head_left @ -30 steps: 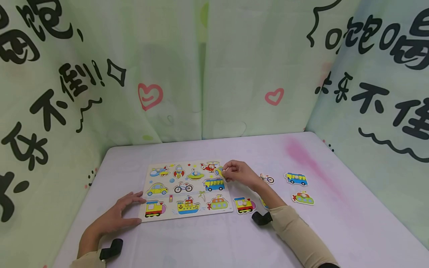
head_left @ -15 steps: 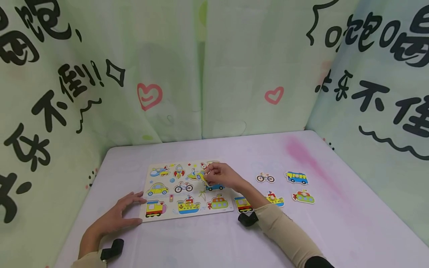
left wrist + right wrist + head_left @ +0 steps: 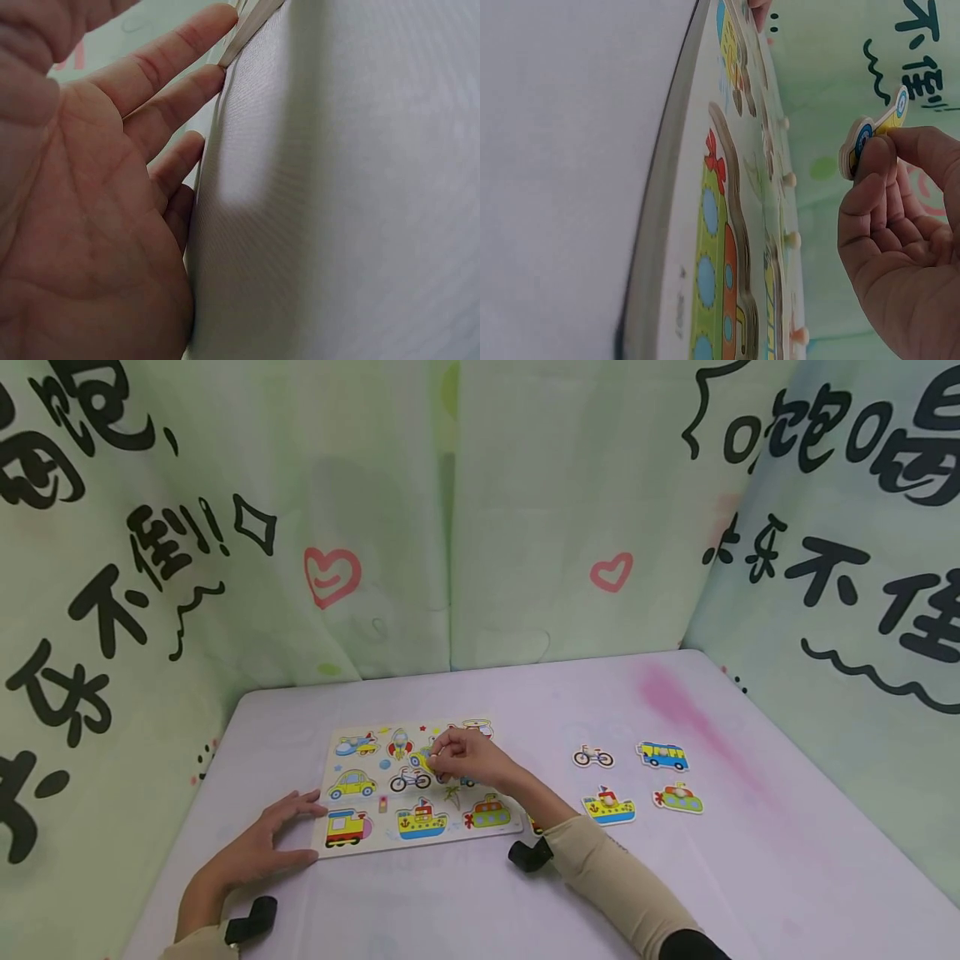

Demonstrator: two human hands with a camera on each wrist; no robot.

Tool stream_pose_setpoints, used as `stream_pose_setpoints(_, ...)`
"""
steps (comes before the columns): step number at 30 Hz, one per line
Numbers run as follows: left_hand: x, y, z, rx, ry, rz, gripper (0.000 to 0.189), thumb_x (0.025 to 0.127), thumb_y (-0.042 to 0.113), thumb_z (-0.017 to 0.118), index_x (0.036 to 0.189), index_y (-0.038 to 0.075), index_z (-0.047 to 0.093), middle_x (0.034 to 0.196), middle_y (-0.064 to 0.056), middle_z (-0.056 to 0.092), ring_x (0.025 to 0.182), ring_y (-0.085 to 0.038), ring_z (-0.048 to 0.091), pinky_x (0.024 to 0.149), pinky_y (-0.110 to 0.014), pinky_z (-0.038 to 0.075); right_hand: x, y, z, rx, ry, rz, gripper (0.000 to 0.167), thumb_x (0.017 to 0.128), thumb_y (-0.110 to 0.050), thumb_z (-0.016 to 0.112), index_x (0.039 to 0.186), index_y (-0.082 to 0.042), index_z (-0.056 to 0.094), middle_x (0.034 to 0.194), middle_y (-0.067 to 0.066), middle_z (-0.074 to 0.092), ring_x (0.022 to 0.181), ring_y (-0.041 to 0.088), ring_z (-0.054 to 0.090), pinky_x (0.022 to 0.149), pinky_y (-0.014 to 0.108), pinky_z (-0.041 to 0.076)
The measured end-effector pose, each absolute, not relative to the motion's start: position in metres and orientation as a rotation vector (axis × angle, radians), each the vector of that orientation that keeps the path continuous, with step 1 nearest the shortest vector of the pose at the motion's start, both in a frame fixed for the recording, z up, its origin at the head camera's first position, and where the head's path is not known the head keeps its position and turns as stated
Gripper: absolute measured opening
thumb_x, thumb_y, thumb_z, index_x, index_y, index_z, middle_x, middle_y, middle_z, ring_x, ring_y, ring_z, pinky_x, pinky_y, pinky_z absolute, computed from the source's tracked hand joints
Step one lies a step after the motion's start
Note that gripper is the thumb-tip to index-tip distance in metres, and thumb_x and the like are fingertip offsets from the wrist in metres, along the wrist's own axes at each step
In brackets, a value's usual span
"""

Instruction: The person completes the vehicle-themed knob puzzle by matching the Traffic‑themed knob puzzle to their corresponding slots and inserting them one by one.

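Note:
A puzzle board point(image 3: 386, 835) printed with vehicles lies on the table. My left hand point(image 3: 258, 839) rests at its left side, fingers extended and fingertips at the edge; the left wrist view shows the open palm point(image 3: 90, 225). Over the board's middle, my right hand point(image 3: 476, 760) pinches a yellow car puzzle piece point(image 3: 900, 105) between thumb and fingers. The piece is raised off the board, wheels showing in the right wrist view. In the head view, the car piece point(image 3: 422, 760) overlaps the area above the bicycle picture point(image 3: 410, 779). My right hand hides part of the helicopter and bus pictures.
Right of the board lie a bicycle piece point(image 3: 593, 757), a bus piece point(image 3: 663, 757), a boat piece point(image 3: 609, 807) and a submarine piece point(image 3: 678, 798). A train piece is mostly behind the right wrist. Several small knobs point(image 3: 793, 240) stand up from the board. Curtains point(image 3: 525, 527) surround the table.
My right hand has carried the car piece leftward, from the board's right edge to over its middle. The boat piece has come into full view. My left hand has stayed put.

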State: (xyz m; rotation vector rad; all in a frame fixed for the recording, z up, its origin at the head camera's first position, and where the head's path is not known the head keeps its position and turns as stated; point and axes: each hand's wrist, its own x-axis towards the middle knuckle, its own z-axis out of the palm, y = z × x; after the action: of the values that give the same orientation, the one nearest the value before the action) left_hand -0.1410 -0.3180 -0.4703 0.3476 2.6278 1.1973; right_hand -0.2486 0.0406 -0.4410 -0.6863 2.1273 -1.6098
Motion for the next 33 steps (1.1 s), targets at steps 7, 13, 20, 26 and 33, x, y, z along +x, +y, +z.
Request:
stream_pose_setpoints(7, -0.142, -0.319, -0.474, 0.359, 2.63, 1.209, 0.054, 0.081, 0.023, 0.086, 0.129, 0.015, 0.062, 0.161, -0.02, 0.037, 0.15, -0.054, 0.011, 0.112, -0.08, 0.011, -0.246, 0.025, -0.444, -0.709, 2.12, -1.607, 0.015, 0.097, -0.013, 0.07, 0.107, -0.002, 0.065, 0.078, 0.003, 0.069, 0.077, 0.031, 0.069, 0.073, 0.035, 0.057)
stream_pose_setpoints(13, -0.142, -0.319, -0.474, 0.362, 2.63, 1.202, 0.054, 0.082, 0.023, 0.086, 0.129, 0.015, 0.062, 0.162, -0.02, 0.036, 0.15, -0.054, 0.011, 0.112, -0.08, 0.01, -0.246, 0.015, -0.446, -0.719, 2.107, -1.612, 0.014, 0.098, -0.013, 0.068, 0.107, -0.002, 0.064, 0.08, 0.005, 0.07, 0.077, 0.027, 0.069, 0.074, 0.035, 0.058)
stream_pose_setpoints(20, -0.142, -0.321, -0.472, 0.388, 2.648, 1.193, 0.053, 0.082, 0.024, 0.085, 0.129, 0.015, 0.062, 0.161, -0.022, 0.036, 0.149, -0.055, 0.012, 0.111, -0.081, 0.011, -0.246, 0.002, -0.449, -0.716, 2.077, -1.637, 0.015, 0.098, -0.013, 0.069, 0.107, -0.002, 0.065, 0.078, 0.002, 0.07, 0.072, 0.014, 0.066, 0.073, 0.028, 0.058)
stream_pose_setpoints(26, -0.142, -0.321, -0.472, 0.396, 2.654, 1.189, 0.053, 0.082, 0.024, 0.085, 0.129, 0.015, 0.062, 0.161, -0.022, 0.037, 0.149, -0.055, 0.013, 0.112, -0.08, 0.011, -0.244, -0.013, -0.45, -0.684, 2.113, -1.593, 0.014, 0.097, -0.017, 0.071, 0.103, -0.005, 0.067, 0.076, 0.001, 0.071, 0.071, 0.013, 0.066, 0.069, 0.023, 0.054)
stream_pose_setpoints(33, -0.143, -0.322, -0.473, 0.423, 2.651, 1.204, 0.052, 0.083, 0.024, 0.085, 0.129, 0.015, 0.062, 0.16, -0.023, 0.037, 0.149, -0.055, 0.013, 0.111, -0.08, 0.011, -0.242, -0.028, -0.451, -0.678, 2.172, -1.524, 0.011, 0.096, -0.02, 0.072, 0.1, -0.01, 0.069, 0.074, 0.002, 0.071, 0.069, 0.012, 0.065, 0.064, 0.022, 0.05)
